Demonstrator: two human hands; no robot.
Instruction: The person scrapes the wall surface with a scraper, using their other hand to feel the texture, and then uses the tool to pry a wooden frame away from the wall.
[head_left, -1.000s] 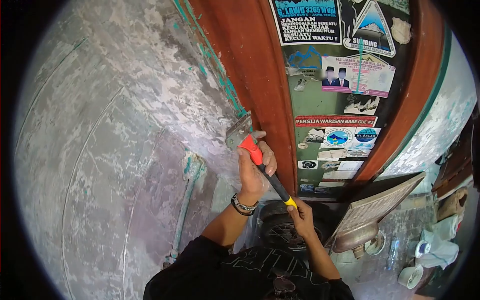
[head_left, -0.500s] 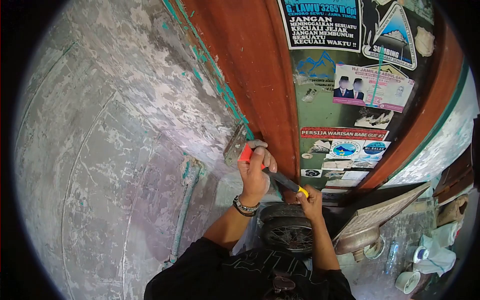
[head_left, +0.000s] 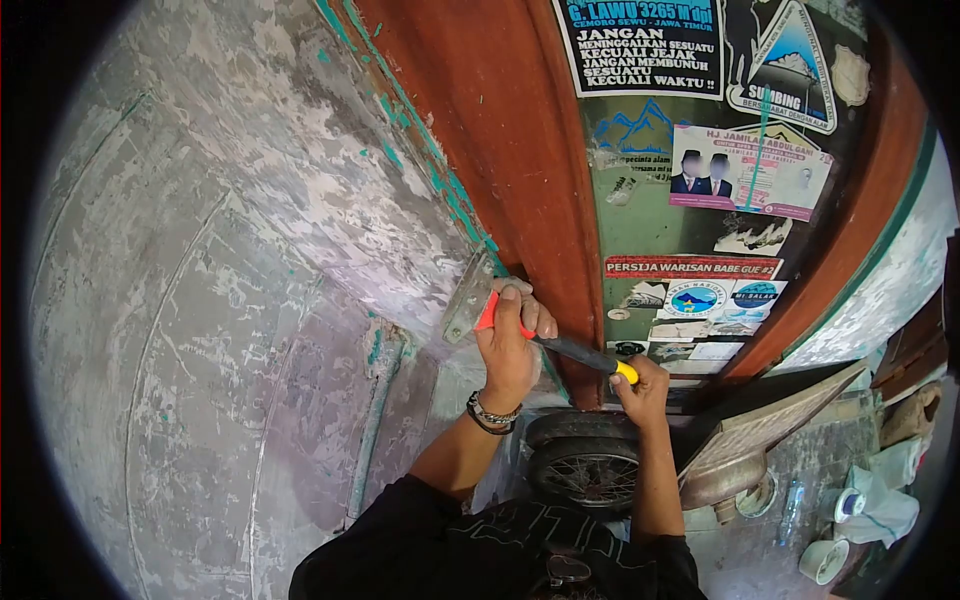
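A long-handled scraper (head_left: 578,350) has a wide metal blade, a red head, a black shaft and a yellow end. My left hand (head_left: 511,345) is closed around the red head, thumb on top, with a bracelet at the wrist. Farther right, my right hand (head_left: 641,392) grips the yellow end. The scraper's blade (head_left: 468,298) lies against the peeling wall (head_left: 350,215), close beside the red-brown door frame (head_left: 520,150). Flaking turquoise paint (head_left: 455,200) runs along the joint between wall and frame.
A green door (head_left: 625,225) covered in stickers stands right of the frame. Below my hands are a spoked wheel (head_left: 583,470) and a leaning board (head_left: 770,420). A pipe (head_left: 372,440) runs along the wall at left. Tape rolls (head_left: 824,562) and a plastic bag (head_left: 890,510) lie at lower right.
The right hand and handle end have shifted right and slightly up. The blade has swung so that more of its face shows, reaching a little farther left. Both hands keep their grip.
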